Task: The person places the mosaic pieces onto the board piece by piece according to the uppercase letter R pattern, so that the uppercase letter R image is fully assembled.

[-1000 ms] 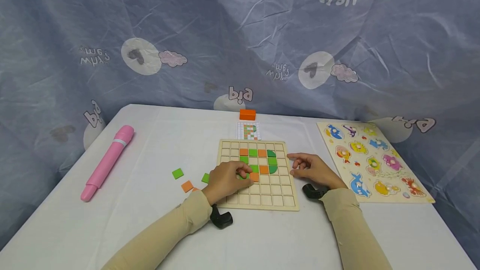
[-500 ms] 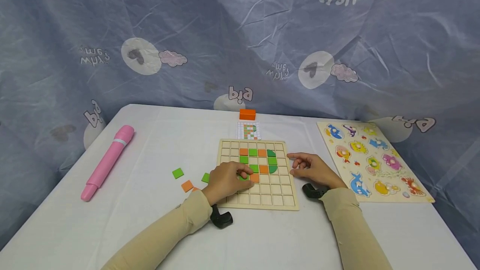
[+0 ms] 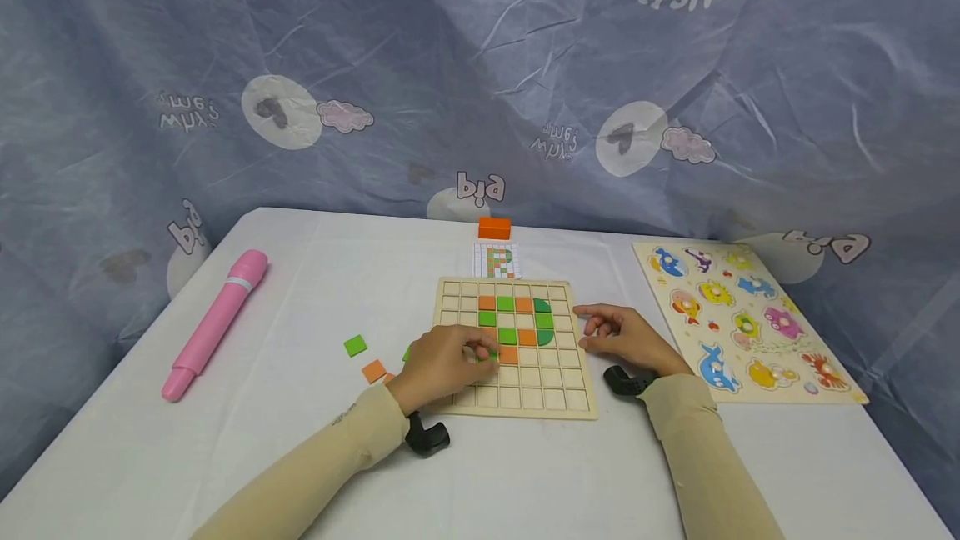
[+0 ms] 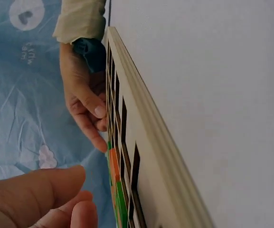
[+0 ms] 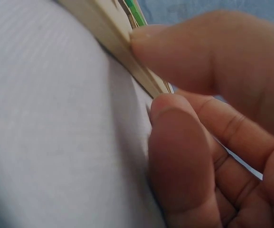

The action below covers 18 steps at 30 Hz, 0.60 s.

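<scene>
A wooden grid board (image 3: pixel 540 400) lies on the table, with orange and green square tiles and rounded dark green pieces set in its squares. My left hand (image 3: pixel 442 361) hovers over its left part, fingers loosely bent, just left of an orange tile (image 3: pixel 507 355). Nothing shows between the thumb (image 4: pixel 56 183) and the other fingers in the left wrist view. At the board's right edge, my right hand (image 3: pixel 630 340) rests with index finger extended. In the right wrist view its thumb (image 5: pixel 174 52) touches the board's rim (image 5: pixel 113 38). My left hand hides some squares.
Loose green (image 3: pixel 356 346) and orange (image 3: pixel 373 371) tiles lie left of the board. Behind it are a pattern card (image 3: pixel 497 260) and an orange block (image 3: pixel 495 228). A sea-animal puzzle (image 3: pixel 727 340) lies right; a pink stick (image 3: pixel 213 327) lies left.
My left hand has drawn back slightly to the left, away from the orange tile, which now lies in its square. The right hand has not moved.
</scene>
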Motion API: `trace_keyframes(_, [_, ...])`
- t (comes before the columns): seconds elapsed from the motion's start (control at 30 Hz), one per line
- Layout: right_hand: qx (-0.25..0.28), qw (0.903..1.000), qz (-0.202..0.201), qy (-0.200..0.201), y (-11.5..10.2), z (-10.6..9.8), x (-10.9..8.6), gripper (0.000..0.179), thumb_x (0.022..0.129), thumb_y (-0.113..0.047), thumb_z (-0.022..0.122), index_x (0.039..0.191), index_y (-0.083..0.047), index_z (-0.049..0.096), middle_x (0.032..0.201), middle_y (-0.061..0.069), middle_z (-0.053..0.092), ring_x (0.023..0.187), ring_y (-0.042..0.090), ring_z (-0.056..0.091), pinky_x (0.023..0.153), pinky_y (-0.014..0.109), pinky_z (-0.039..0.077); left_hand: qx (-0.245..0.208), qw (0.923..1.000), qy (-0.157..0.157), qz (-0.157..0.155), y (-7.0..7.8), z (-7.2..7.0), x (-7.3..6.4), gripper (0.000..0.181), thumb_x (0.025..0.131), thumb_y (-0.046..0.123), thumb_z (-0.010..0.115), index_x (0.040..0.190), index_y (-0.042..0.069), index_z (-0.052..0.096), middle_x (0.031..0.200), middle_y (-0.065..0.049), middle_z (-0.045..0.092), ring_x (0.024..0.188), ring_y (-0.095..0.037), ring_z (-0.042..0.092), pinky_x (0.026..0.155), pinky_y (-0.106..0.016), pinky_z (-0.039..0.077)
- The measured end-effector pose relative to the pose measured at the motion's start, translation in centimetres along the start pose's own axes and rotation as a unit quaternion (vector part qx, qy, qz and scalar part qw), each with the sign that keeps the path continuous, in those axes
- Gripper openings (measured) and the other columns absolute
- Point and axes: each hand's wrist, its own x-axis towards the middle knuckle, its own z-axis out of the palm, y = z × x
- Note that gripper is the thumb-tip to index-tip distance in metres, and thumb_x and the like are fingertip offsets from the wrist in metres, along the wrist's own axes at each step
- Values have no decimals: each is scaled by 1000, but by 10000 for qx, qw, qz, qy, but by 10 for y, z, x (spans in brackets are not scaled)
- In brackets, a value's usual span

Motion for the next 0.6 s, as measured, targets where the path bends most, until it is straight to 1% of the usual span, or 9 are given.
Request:
trace_keyframes(0.07, [17,10000,2,-1,0,0,0,55,93,3,79,143,16,58,98,12,65,78,9,54,71,20,46,-75,9999,-71,38,-5,-7,-5,14,93,22,82,107,20,83,86,18,67,64,-4,55,60,-27,42])
trace_keyframes(0.17, [33,10000,-2,-4,0,0,1,55,93,3,79,143,16,58,98,13,65,78,9,54,71,20,46,-235,9994,-219,152,-15,-22,-13,17,95,21,82,111,16,83,89,15,69,70,-6,59,64,-25,45])
trace_keyframes(0.23, [34,10000,-18,-3,-1,0,1,55,93,4,79,143,16,58,99,13,65,78,9,54,70,19,46,-385,9983,-362,261,-24,-34,-18,20,96,21,82,115,14,83,93,12,71,75,-8,62,65,-25,47])
trace_keyframes(0.4, [40,10000,-20,10,-2,0,0,54,94,4,78,143,17,58,99,13,65,78,9,54,70,19,46,-595,9945,-717,470,-51,-64,-27,26,100,23,80,123,12,81,100,9,73,90,-14,65,73,-28,52])
trace_keyframes(0.43, [36,10000,-12,15,-3,0,0,54,94,4,78,143,17,58,98,12,65,78,9,54,70,19,46,-633,9939,-764,483,-56,-70,-29,27,100,23,80,124,11,80,101,8,74,91,-16,65,74,-29,52])
trace_keyframes(0.47, [34,10000,-5,17,-3,0,0,54,94,4,78,143,16,58,98,11,65,78,9,54,70,19,46,-658,9933,-796,520,-62,-75,-31,28,100,23,80,125,10,80,103,7,75,93,-17,66,78,-29,53])
trace_keyframes(0.5, [21,10000,-4,19,-4,1,0,54,94,4,78,143,16,58,98,10,65,78,9,54,71,19,47,-705,9927,-826,532,-67,-81,-32,30,100,22,80,126,9,79,104,6,75,95,-18,66,80,-30,54])
trace_keyframes(0.57, [-4,10000,-34,4,-5,1,-1,54,94,3,78,143,17,57,98,8,65,78,9,54,70,20,47,-806,9915,-845,581,-77,-91,-36,32,100,20,80,128,6,78,106,3,77,98,-19,67,85,-31,54])
trace_keyframes(0.6, [-16,10000,-51,11,-5,2,-1,54,95,3,78,143,17,58,98,8,65,78,9,54,70,20,47,-860,9912,-841,560,-81,-95,-38,33,99,20,80,128,5,78,107,2,77,98,-19,67,85,-31,55])
